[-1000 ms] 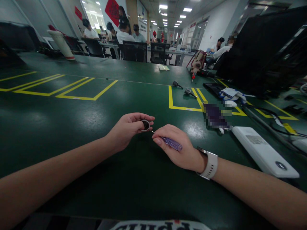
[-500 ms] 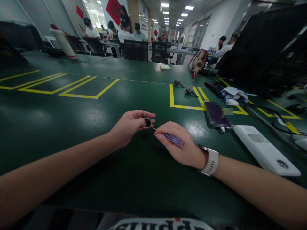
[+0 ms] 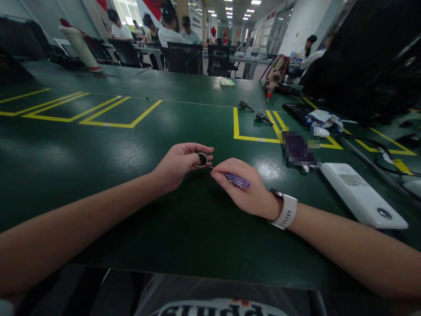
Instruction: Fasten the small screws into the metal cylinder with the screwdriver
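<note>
Screwdriver [image 3: 237, 180] in right grip [image 3: 246, 192] — still at round part [image 3: 203, 158], view lower (slightly)

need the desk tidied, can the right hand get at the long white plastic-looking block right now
Probably not: the right hand is gripping a thin screwdriver with a translucent purple handle. Once that is put down, the way looks free: the block lies beyond the right forearm, its top uncovered.

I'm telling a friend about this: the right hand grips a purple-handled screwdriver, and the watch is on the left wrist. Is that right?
Not quite: the head view shows the white-strapped watch on the right wrist. The right hand does grip the purple-handled screwdriver.
</note>
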{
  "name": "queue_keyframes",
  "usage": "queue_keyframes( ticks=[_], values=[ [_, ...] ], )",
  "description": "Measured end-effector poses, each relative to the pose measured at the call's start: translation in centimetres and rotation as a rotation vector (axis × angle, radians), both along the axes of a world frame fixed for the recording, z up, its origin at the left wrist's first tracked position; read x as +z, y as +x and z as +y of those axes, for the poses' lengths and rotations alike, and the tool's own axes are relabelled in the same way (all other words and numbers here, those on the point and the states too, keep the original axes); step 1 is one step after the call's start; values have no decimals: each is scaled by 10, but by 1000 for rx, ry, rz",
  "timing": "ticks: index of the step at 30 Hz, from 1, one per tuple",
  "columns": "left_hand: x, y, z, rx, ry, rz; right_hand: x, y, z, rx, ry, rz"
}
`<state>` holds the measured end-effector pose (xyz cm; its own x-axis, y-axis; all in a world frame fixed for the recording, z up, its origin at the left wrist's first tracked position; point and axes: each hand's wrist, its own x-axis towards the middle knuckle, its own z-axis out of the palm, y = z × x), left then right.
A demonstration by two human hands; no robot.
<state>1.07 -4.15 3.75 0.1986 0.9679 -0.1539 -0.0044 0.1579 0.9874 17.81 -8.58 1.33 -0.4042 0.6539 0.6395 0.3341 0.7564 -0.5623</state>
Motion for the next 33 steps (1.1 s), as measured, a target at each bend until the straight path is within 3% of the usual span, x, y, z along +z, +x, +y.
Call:
queue_keyframes(
  ticks=[14,22,33],
  values=[
    [-1,1,3,-16,-1,-12,2,-3,-1,-88,-52,47],
    [-4,3,5,9,4,-54,-2,-1,2,-30,-50,24],
    [-5,2,7,-12,-15,-84,1,-3,1,-54,-66,33]
  ],
)
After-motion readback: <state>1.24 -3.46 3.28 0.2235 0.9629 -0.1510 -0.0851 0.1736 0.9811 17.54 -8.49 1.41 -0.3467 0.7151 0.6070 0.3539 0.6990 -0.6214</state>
